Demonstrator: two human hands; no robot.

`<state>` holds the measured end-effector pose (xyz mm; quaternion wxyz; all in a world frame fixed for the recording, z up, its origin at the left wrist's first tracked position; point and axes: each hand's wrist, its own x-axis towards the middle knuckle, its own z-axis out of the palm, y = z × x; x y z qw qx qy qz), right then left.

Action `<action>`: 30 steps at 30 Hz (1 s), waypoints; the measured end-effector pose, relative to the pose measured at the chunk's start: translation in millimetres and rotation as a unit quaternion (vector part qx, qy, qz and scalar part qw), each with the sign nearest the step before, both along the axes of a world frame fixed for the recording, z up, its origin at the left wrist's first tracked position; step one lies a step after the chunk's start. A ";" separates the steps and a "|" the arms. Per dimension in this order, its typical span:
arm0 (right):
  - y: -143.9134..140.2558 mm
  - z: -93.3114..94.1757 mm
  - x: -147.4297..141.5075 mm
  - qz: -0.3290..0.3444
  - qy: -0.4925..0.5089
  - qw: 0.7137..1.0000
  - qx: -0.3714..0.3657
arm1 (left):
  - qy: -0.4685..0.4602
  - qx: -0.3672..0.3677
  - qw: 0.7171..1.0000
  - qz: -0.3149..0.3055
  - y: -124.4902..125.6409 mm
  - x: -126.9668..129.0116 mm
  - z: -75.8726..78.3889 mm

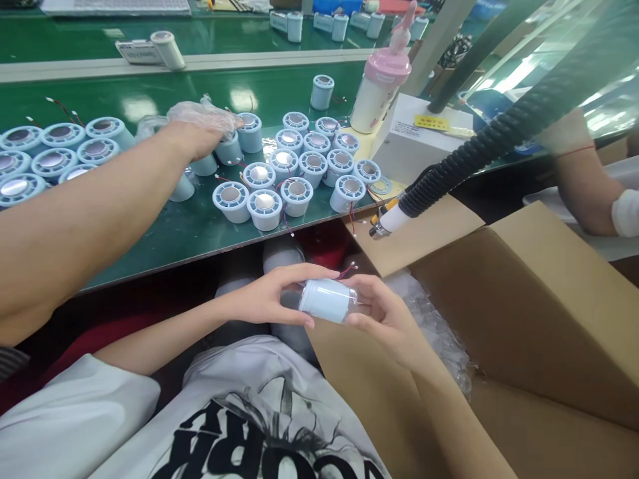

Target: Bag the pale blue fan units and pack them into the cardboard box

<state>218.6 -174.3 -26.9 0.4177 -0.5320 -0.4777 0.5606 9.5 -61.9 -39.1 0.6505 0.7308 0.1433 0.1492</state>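
Over my lap, a light blue cylindrical part (325,299) lies on its side between my two hands, with thin red and dark wires at its upper right. Something clear and shiny, like plastic, shows at its right end. My left hand (282,296) grips the left end, thumb below and fingers above. Around the right end, my right hand (382,313) has its thumb and fingers curled. On the green table ahead stand several like parts (297,193), upright, with silvery round centres in ribbed tops and loose wires with small white plugs.
From the left a co-worker's arm (114,186) reaches across the table, clear plastic at its hand. An open cardboard box (559,319) with bubble wrap (439,332) stands at my right. A black coiled hose (479,143) and a pink-capped bottle (377,86) are beyond.
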 end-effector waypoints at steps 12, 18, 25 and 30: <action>5.9 -3.4 -4.6 -0.034 0.093 0.990 -0.104 | -0.020 0.028 0.999 -0.005 2.7 -2.8 -0.6; 8.1 -8.5 -7.9 -0.044 0.144 0.978 -0.143 | -0.014 0.024 1.000 -0.008 2.4 -2.7 0.3; 10.8 -11.2 -15.6 -0.043 0.185 0.964 -0.186 | -0.026 0.028 0.999 -0.014 2.4 -2.0 -1.4; 12.9 -9.5 -19.4 -0.031 0.197 0.950 -0.241 | -0.047 0.039 0.998 -0.017 3.8 -1.2 -1.1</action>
